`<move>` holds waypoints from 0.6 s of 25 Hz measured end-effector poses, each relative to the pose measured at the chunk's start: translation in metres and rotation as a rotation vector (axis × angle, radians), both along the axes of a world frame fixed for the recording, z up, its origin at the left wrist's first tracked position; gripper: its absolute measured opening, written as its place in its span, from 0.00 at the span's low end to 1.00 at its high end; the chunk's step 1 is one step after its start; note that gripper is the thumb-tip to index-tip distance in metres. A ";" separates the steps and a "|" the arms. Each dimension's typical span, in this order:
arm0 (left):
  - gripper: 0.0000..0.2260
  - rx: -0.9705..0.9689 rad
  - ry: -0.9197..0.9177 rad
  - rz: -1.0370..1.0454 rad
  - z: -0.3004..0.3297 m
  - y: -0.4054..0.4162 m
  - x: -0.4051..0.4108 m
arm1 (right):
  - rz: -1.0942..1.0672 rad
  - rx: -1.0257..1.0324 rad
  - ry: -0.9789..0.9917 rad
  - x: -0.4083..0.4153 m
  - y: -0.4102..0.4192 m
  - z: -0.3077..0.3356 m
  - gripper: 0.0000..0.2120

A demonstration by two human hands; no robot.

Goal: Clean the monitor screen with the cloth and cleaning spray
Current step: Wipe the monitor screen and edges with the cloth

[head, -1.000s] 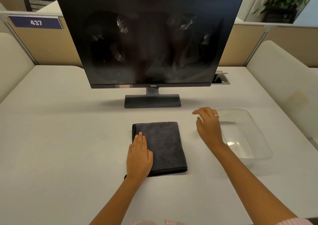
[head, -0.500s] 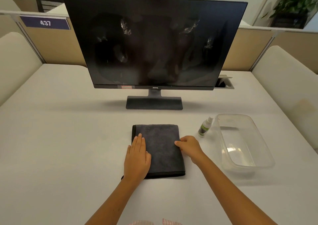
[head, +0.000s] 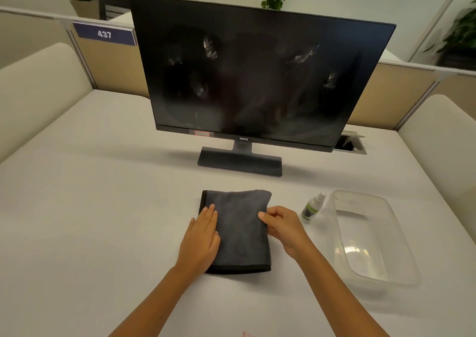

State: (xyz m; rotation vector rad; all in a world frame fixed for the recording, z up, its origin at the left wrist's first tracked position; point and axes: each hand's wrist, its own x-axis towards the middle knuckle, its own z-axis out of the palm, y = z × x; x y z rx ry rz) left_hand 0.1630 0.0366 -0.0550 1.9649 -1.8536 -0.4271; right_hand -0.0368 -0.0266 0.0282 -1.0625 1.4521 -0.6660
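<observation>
Head view: white desk (head: 90, 220) between beige partitions, placard 437 (head: 104, 34), plants behind. I see the smeared monitor (head: 257, 79) upright at the back, the folded cloth (head: 239, 223) in front, the spray (head: 311, 208) standing right of it beside a clear tub (head: 401, 246). Since half a second ago, the right hand (head: 286, 226) grips the cloth's right edge further in. Left hand (head: 203, 236) lies flat on its left side, fingers straight, grasping nothing.
</observation>
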 end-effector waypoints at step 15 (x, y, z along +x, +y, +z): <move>0.25 -0.215 0.136 0.199 0.101 -0.119 0.163 | -0.324 -0.357 0.014 0.125 -0.042 0.078 0.10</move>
